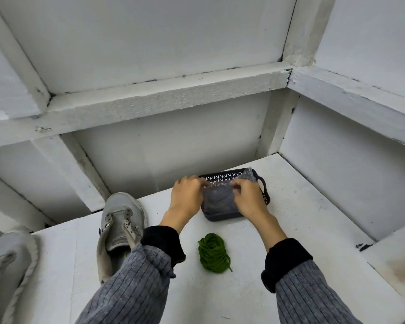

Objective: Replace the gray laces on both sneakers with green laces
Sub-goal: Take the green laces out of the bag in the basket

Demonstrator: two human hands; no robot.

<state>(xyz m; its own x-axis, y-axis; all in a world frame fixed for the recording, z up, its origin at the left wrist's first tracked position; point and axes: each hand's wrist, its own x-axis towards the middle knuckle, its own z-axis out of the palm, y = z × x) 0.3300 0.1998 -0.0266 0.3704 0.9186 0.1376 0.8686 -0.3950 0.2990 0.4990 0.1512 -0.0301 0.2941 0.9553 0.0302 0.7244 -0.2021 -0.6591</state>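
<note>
Both your hands are at the mouth of a clear zip bag (220, 197) held over the dark basket (264, 197): your left hand (187, 195) and right hand (250, 197) each pinch its top edge, fingers curled on the plastic. The bag holds something gray (probably the removed laces; hard to tell). The green laces (213, 252) lie coiled just nearer you than the basket. One sneaker (119, 228), left of the basket, has bare eyelets; the other sneaker (7, 265) lies farther left. Next, you likely finish with the bag, then thread green.
</note>
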